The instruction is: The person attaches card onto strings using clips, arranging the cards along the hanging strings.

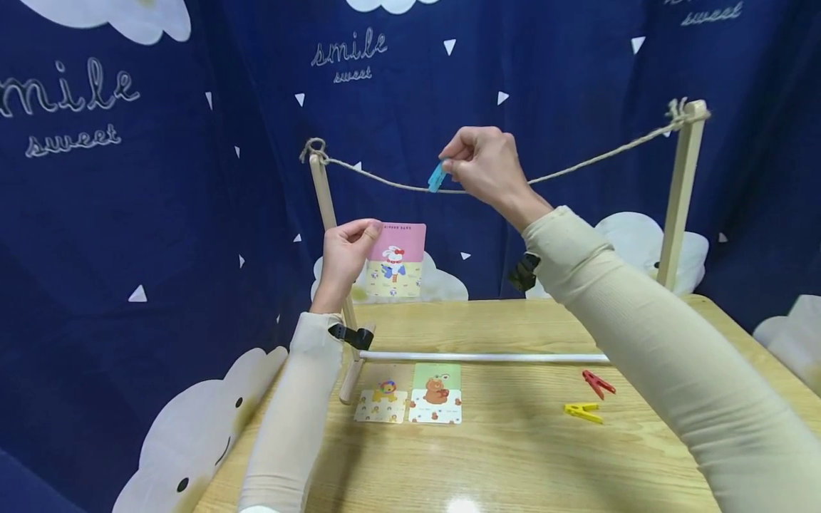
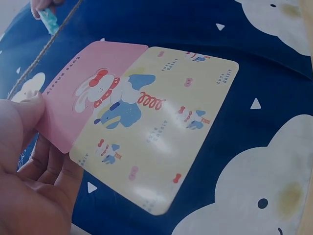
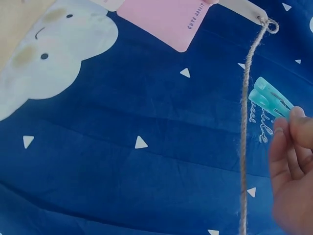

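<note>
My left hand (image 1: 346, 258) pinches a pink and yellow rabbit card (image 1: 395, 260) by its upper left corner, holding it up below the rope. In the left wrist view the card (image 2: 146, 122) faces the camera, with the thumb on its pink part. My right hand (image 1: 485, 165) pinches a light blue clothespin (image 1: 437, 177) between thumb and fingers. The clothespin overlaps the sagging rope (image 1: 404, 187) in the head view. From the right wrist, the clothespin (image 3: 268, 96) shows beside the rope (image 3: 244, 132), its tip pointing away from the fingers.
The rope hangs between two wooden posts (image 1: 683, 192), with a white bar (image 1: 481, 357) low between them. On the table (image 1: 487, 463) lie a lion card (image 1: 381, 406), a bear card (image 1: 436, 405), a red clothespin (image 1: 598, 384) and a yellow clothespin (image 1: 584, 412). A blue curtain (image 1: 545, 57) hangs behind.
</note>
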A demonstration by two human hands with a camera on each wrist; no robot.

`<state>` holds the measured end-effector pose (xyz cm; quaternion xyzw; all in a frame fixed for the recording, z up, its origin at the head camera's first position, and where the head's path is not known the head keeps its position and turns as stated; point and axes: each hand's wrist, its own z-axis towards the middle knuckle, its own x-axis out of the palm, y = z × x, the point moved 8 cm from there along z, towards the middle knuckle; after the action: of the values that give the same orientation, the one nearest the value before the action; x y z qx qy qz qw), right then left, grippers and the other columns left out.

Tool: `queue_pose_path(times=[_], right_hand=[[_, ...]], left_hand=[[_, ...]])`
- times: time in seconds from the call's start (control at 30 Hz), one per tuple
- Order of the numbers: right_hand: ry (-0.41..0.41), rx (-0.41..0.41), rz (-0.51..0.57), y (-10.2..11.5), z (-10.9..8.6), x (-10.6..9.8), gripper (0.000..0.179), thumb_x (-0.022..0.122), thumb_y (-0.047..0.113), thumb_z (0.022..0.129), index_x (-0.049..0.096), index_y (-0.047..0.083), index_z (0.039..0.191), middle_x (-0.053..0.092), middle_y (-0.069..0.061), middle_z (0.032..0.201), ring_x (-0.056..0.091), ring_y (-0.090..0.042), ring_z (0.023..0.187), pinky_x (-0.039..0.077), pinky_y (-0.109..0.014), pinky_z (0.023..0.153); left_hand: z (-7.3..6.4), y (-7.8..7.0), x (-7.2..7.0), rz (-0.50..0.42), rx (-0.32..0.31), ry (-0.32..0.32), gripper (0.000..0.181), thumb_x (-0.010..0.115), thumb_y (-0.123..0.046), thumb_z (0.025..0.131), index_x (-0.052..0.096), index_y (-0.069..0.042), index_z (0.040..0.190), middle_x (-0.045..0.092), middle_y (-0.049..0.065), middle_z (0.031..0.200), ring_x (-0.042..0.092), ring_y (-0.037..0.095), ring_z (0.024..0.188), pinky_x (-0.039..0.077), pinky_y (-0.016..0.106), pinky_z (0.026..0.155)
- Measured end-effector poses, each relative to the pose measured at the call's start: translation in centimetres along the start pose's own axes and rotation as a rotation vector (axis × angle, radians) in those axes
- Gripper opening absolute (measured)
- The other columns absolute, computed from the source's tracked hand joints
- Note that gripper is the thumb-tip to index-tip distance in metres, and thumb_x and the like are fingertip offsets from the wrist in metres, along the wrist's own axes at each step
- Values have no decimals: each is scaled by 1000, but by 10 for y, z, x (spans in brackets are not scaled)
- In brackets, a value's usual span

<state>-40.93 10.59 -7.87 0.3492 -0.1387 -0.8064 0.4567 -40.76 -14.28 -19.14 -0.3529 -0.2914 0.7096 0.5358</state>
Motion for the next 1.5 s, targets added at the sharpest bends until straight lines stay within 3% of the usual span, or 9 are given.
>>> queue_pose_path(times=[0.07, 0.3, 0.4, 0.73, 0.97, 1.27, 1.5], right_hand=[[0, 11, 4, -2, 0, 1, 6, 72, 7, 95, 77, 7, 96, 73, -7, 84, 64, -16, 69, 50, -25, 62], [10, 27, 38, -8, 4, 7, 6, 71, 6, 94, 77, 6, 97, 75, -13, 87, 67, -16, 71, 52, -26, 64], [12, 30, 36, -8, 5, 9, 6, 71, 7, 94, 77, 7, 97, 75, -12, 87, 67, -16, 72, 52, -26, 65], [35, 63, 41, -7, 5, 22, 6, 71, 8, 95, 76, 8, 97, 74, -5, 85, 68, -15, 73, 55, -26, 68], [56, 59, 33, -3, 8, 32, 7, 71, 9, 95, 76, 7, 100, 74, -5, 86, 69, -15, 73, 56, -25, 69], [107, 84, 54, -3, 8, 45, 7, 71, 10, 97, 75, 8, 102, 74, -5, 90, 71, -14, 76, 59, -25, 74], [124, 71, 36, 0, 9, 49, 6, 72, 11, 96, 75, 9, 102, 74, -4, 89, 71, -14, 75, 59, -25, 73]], left_hand=[[1, -2, 0, 0, 8, -7, 26, 68, -17, 102, 75, 4, 116, 73, 23, 103, 65, 24, 86, 52, 20, 71], [19, 26, -1, -22, 10, -32, 29, 71, -24, 100, 77, 1, 115, 73, 22, 101, 65, 21, 82, 52, 20, 66], [22, 29, -1, -27, 18, -33, 31, 73, -30, 99, 78, -3, 113, 74, 16, 98, 64, 17, 80, 52, 21, 66], [28, 23, 5, -47, 77, -31, 29, 76, -29, 97, 79, -2, 107, 73, 5, 87, 63, 11, 73, 52, 21, 64], [29, 25, 3, -41, 68, -46, 28, 75, -29, 97, 80, -2, 107, 73, 5, 86, 62, 11, 73, 52, 20, 63], [30, 24, 3, -52, 43, -30, 31, 74, -29, 98, 78, -2, 113, 74, 14, 94, 64, 18, 78, 53, 23, 65], [32, 20, 1, -55, 47, -49, 30, 75, -31, 98, 79, -4, 110, 74, 7, 89, 64, 13, 76, 53, 21, 66]])
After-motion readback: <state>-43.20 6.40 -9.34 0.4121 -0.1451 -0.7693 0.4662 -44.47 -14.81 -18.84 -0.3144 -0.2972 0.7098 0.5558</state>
